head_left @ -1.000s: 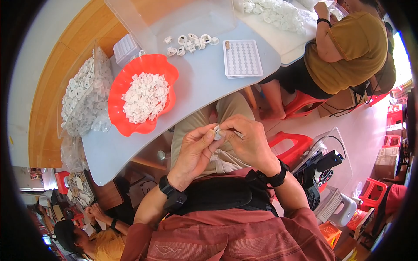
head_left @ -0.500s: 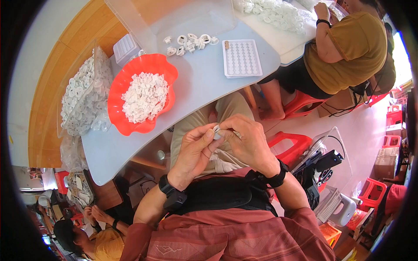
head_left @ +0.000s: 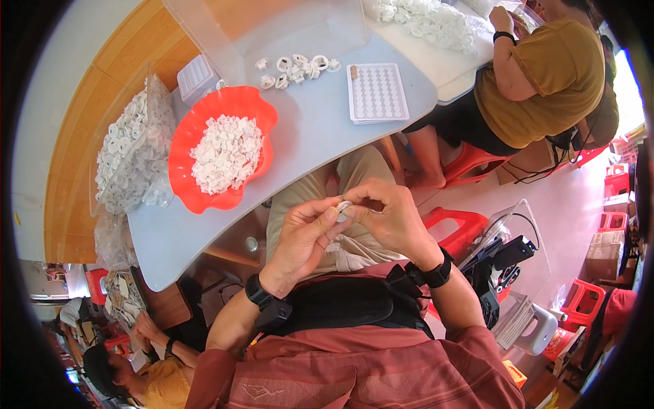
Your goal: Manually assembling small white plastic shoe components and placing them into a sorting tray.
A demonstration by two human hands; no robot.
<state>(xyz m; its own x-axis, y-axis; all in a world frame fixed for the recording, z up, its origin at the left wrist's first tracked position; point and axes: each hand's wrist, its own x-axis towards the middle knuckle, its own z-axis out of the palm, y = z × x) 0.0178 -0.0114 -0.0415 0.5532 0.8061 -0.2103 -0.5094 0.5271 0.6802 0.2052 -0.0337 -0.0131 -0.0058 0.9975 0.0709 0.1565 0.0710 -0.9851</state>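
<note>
Over my lap, a small round white plastic part [head_left: 344, 210] is pinched between both hands. My left hand [head_left: 303, 232] grips it from the left with thumb and forefinger. My right hand [head_left: 388, 221] closes on its other side, thumb and finger at the rim. Fingertips cover much of the part. On the table beyond, a red scalloped bowl [head_left: 182, 153] holds a heap of small white pieces [head_left: 227, 151]. Several loose white ring-shaped parts [head_left: 298, 69] lie farther back. A white tray [head_left: 379, 93] with rows of pockets rests to the right, small brown bits at its corner.
A clear bin [head_left: 129, 146] of white parts stands left of the bowl, beside a stack of small white trays [head_left: 197, 78]. A co-worker in a mustard shirt [head_left: 562, 58] sits at far right; another person [head_left: 163, 378] works at lower left. A red stool [head_left: 458, 228] stands by my right arm.
My fingers have shifted around the small white part, which is turned and shows more of its round face. At lower left, the other person's hands have moved.
</note>
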